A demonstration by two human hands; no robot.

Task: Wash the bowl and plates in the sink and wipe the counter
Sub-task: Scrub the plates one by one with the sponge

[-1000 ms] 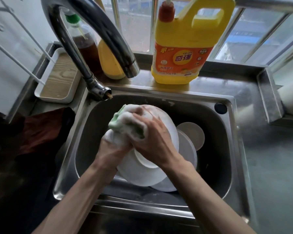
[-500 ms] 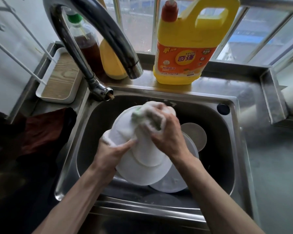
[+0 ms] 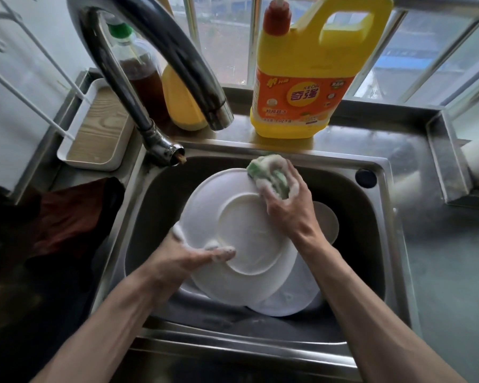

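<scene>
Grips the left rim of a round white plate with the left hand, soapy thumb laid across it. Clutches a foamy green sponge in the right hand, pressed against the plate's far right rim. Holds that plate tilted above other white plates inside the stainless steel sink.

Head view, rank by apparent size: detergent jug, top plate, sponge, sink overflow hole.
1. detergent jug and top plate: look about alike, and the jug is cropped by the frame top, so unranked
2. sponge
3. overflow hole
</scene>
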